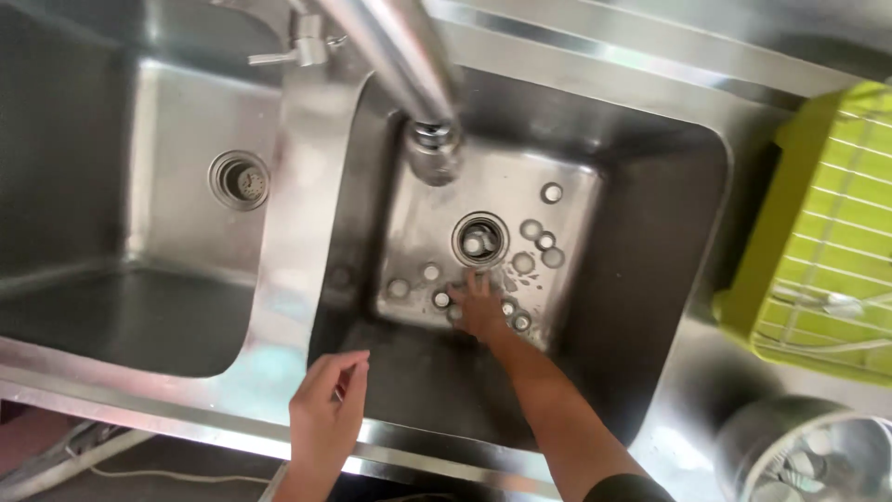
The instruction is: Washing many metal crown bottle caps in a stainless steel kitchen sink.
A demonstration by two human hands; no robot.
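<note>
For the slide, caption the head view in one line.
Right hand reaches among small round metal caps on the right sink basin floor near the drain; left hand hovers at the front rim.

I note a second, bare basin (186,121) with its drain (240,179) at left, a lime dish rack (827,232) at right, and a steel pot (804,455) below it.

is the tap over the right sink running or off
Off, as far as shows: no water stream falls from the steel tap spout into the right steel sink basin; its floor looks only wet.
</note>
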